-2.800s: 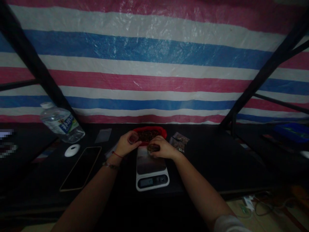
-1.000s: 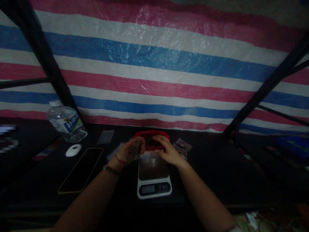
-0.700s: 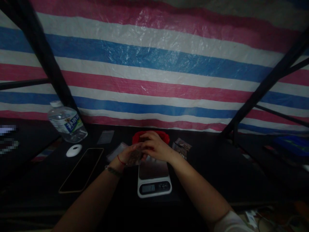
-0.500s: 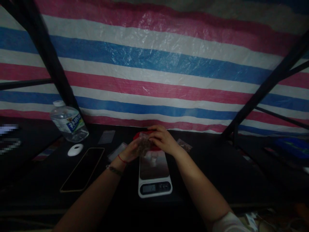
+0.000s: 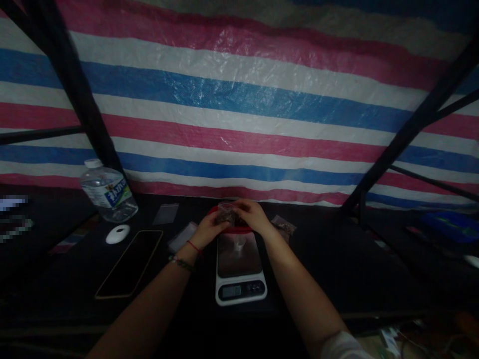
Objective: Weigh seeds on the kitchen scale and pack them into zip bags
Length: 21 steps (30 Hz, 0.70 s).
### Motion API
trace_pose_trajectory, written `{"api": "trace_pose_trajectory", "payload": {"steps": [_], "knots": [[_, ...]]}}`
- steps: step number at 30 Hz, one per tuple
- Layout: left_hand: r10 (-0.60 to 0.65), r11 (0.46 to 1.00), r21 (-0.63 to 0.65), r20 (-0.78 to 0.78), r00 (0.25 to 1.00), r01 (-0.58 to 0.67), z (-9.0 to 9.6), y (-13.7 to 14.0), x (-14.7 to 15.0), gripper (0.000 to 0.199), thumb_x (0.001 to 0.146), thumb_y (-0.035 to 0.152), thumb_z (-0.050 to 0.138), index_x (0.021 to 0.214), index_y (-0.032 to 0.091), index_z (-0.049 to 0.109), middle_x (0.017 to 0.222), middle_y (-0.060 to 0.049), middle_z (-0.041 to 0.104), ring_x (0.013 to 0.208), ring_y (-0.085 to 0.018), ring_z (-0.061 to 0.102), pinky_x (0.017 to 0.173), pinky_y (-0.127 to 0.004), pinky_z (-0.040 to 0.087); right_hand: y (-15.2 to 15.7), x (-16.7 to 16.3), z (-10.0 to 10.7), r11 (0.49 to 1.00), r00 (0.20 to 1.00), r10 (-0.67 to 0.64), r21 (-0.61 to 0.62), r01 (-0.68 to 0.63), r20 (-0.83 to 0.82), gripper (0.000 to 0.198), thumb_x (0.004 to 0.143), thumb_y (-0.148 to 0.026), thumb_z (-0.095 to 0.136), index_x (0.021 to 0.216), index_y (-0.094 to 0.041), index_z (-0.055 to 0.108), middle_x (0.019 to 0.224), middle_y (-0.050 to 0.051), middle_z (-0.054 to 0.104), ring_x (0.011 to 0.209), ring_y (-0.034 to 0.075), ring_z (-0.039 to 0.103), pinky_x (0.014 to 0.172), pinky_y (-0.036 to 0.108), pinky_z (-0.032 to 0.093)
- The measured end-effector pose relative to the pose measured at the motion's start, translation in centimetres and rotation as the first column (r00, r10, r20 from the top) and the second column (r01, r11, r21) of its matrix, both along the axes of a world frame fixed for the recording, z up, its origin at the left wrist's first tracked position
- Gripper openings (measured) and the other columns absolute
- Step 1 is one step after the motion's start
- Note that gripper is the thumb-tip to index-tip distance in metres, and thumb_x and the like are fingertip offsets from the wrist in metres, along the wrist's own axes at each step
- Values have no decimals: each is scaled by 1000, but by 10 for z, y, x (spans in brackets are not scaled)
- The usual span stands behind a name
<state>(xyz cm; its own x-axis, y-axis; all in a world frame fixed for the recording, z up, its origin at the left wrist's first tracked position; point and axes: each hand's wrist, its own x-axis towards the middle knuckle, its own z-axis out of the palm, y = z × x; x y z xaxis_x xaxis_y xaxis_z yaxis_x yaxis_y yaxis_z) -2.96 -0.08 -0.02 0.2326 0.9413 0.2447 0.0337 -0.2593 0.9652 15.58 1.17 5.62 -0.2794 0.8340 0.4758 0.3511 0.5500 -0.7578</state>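
My left hand [image 5: 210, 228] is closed on a small clear plastic bag [image 5: 225, 217] with brown bits inside. The bag is over a red tray [image 5: 245, 230], just behind the digital scale [image 5: 239, 264]. From the right, the bent fingers of my right hand [image 5: 252, 217] meet the bag's edge; their tips are partly hidden. A small whitish shape [image 5: 238, 243], perhaps a reflection, shows on the scale's dark plate. The scale's display is lit, but too dim to read.
Left of the scale lie empty clear bags [image 5: 182, 238], a flat clear bag [image 5: 165, 214], a phone [image 5: 130, 264] and a white oval object [image 5: 117, 234]. A plastic bottle [image 5: 110, 194] stands behind them. A filled bag [image 5: 284, 227] lies right of my right hand. Striped sheeting [image 5: 239, 139] hangs behind.
The plastic bag has come down closer to the red tray and tilted more upright. Both hands have shifted slightly with it, and the view has moved a little.
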Motion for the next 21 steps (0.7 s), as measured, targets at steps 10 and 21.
{"api": "trace_pose_trajectory", "payload": {"steps": [10, 21], "knots": [[206, 968, 144, 12, 978, -206, -6, 7, 5, 39, 73, 44, 66, 100, 15, 66, 106, -10, 70, 99, -23, 65, 96, -42, 48, 4, 4, -38, 988, 977, -155, -48, 150, -144, 16, 78, -34, 63, 81, -19, 70, 79, 3, 70, 72, 17, 64, 68, 28, 51], [344, 930, 154, -42, 938, -334, 3, -1, 3, 35, 72, 48, 66, 84, 16, 67, 88, -8, 71, 86, -21, 66, 84, -36, 52, -3, 4, -35, 991, 983, -126, -51, 120, -132, 14, 76, -31, 61, 78, -18, 68, 78, 3, 70, 71, 16, 62, 69, 27, 49]]}}
